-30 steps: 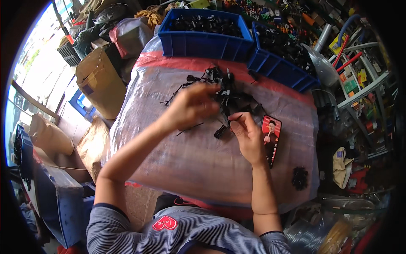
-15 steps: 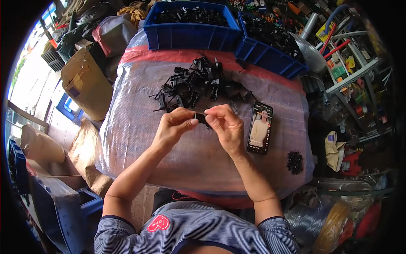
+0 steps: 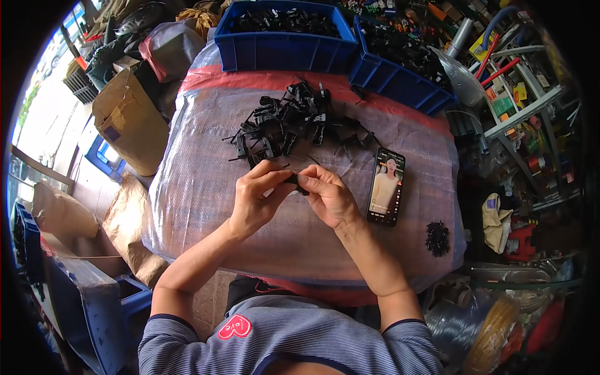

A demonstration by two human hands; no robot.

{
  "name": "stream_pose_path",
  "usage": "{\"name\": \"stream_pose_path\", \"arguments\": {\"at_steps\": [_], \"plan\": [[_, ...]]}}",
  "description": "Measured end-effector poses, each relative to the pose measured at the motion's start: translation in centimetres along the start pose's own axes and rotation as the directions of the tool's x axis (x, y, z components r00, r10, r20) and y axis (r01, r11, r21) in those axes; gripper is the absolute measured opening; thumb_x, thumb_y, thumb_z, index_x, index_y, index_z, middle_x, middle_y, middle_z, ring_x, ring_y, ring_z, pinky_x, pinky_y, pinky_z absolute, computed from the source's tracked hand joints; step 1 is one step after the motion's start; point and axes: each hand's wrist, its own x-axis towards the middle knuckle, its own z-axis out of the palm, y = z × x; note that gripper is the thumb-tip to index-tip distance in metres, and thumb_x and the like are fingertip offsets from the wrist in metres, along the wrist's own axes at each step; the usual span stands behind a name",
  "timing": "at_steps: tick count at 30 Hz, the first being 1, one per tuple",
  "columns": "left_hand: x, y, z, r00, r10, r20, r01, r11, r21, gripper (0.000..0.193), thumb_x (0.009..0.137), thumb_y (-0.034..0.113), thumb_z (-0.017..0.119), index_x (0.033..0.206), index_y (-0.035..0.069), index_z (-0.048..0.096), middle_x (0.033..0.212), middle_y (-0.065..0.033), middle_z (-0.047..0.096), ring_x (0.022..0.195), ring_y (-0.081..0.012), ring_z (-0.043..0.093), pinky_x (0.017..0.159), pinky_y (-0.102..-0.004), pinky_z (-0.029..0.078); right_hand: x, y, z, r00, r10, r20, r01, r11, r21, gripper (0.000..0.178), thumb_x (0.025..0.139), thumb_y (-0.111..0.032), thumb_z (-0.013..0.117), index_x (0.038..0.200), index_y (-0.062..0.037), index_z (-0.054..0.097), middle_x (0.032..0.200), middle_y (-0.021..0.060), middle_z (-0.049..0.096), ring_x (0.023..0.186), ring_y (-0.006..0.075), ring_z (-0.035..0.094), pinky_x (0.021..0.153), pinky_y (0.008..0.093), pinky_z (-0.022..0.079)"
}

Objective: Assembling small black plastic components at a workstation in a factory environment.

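Between my two hands, over the middle of the cloth-covered surface, is a small black plastic part (image 3: 299, 184). My left hand (image 3: 257, 195) pinches its left end between thumb and fingers. The fingers of my right hand (image 3: 328, 195) close on its right end, thumb on top. Most of the part is covered by fingertips, so its exact kind does not show. Just beyond my hands lies a heap of similar black plastic parts (image 3: 287, 119) with thin rods sticking out. A phone (image 3: 385, 187) with a lit screen lies right of my right hand.
Two blue bins, one at the back (image 3: 284, 53) and one at the back right (image 3: 400, 84), hold black parts. A small pile of tiny black pieces (image 3: 437, 239) sits at the right. Left are a brown paper sack (image 3: 132, 125) and a blue crate (image 3: 81, 300); shelving (image 3: 525, 112) stands right.
My right hand has turned, its fingers now curled closer against the black part. Both hands have come slightly lower and nearer together. The heap and phone look unchanged.
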Motion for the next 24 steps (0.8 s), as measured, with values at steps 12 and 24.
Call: {"name": "stream_pose_path", "arguments": {"at_steps": [12, 24], "plan": [[0.5, -2.1, -0.5, 0.82, -0.524, 0.229, 0.554, 0.63, -0.545, 0.019, 0.082, 0.019, 0.062, 0.082, 0.0, 0.063, 0.069, 0.0002, 0.056, 0.066, -0.0078, 0.05, 0.062, -0.0214, 0.038, -0.9, -0.8, 3.2, 0.686, -0.472, 0.554, 0.461, -0.306, -0.833, 0.052, 0.067, -0.008, 0.07, 0.114, 0.0021, 0.05, 0.094, 0.0143, 0.054, 0.082, 0.0301, 0.054, 0.074, 0.0357, 0.046], [-0.6, -1.0, 0.5, 0.856, -0.509, 0.088, 0.507, 0.797, -0.327, 0.023, 0.082, 0.021, 0.063, 0.084, -0.002, 0.059, 0.075, -0.002, 0.059, 0.073, -0.0074, 0.052, 0.067, -0.0229, 0.043, -0.3, 1.0, 2.5, 0.748, -0.481, 0.457, 0.381, -0.253, -0.889, 0.033, 0.076, -0.002, 0.057, 0.107, 0.0038, 0.047, 0.087, 0.0172, 0.051, 0.077, 0.0342, 0.054, 0.066, 0.038, 0.045]]}}
